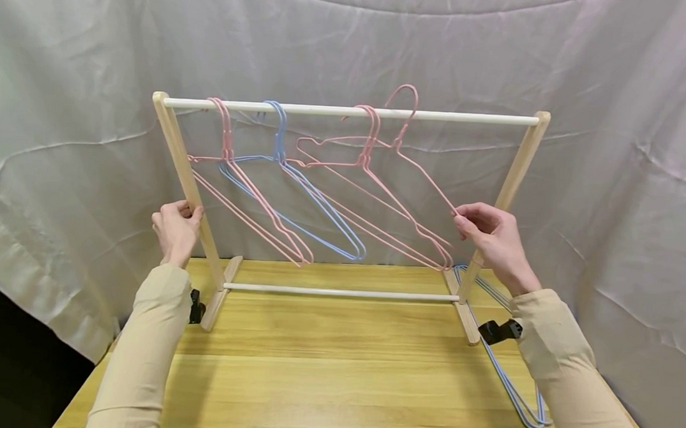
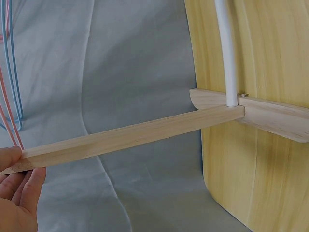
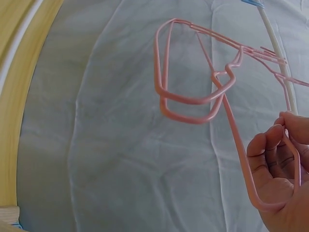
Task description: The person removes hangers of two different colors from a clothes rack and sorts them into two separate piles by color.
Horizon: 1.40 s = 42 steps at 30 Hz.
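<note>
My left hand (image 1: 177,232) grips the left wooden post (image 1: 176,144) of a clothes rack, thumb on one side and fingers on the other. With thumb and fingertips, my right hand (image 1: 496,241) pinches a pink hanger (image 1: 428,174) by its sloping right arm; in the right wrist view its rounded end (image 3: 248,181) loops past the palm. That hanger's hook (image 1: 407,88) rises above the white top rail (image 1: 324,110); whether it touches the rail I cannot tell. Pink hangers (image 1: 371,135) hang just left of it, then blue hangers (image 1: 280,138), then more pink hangers (image 1: 227,135) near the left post.
Several blue hangers (image 1: 508,381) lie on the wooden table (image 1: 324,379) by the rack's right foot, partly behind my right arm. A lower white bar (image 1: 339,292) joins the rack's sides. Grey cloth (image 1: 350,48) hangs behind and on both sides.
</note>
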Each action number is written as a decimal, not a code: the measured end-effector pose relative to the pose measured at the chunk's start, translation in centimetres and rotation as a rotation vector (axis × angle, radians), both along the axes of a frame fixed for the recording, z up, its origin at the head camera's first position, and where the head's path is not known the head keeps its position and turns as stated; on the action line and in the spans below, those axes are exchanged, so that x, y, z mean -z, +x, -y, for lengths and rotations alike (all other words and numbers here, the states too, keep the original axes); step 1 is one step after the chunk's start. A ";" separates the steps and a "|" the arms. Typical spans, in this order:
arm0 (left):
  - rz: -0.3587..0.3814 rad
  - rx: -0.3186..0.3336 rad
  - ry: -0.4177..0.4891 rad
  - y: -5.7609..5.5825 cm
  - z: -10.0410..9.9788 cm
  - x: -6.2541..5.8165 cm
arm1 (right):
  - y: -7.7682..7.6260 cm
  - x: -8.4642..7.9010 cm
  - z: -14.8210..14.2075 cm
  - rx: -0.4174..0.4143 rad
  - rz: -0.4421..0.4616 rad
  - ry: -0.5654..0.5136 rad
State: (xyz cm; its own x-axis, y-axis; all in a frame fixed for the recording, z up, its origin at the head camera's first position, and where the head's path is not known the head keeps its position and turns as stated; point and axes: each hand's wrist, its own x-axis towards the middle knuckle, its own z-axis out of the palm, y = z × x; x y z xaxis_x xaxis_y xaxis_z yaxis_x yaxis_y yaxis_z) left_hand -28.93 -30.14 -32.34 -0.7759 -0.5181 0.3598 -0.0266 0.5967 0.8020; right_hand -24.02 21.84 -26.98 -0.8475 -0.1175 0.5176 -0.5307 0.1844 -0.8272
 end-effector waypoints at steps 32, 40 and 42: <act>-0.003 -0.003 -0.003 0.0 0.0 0.0 | 2.1 4.9 -4.6 0.019 0.033 -0.078; -0.005 -0.005 0.003 0.1 0.0 0.0 | 2.2 7.5 -5.3 0.052 0.062 -0.070; -0.006 -0.007 0.002 0.1 0.0 0.1 | 2.2 8.2 -5.5 0.064 0.072 -0.065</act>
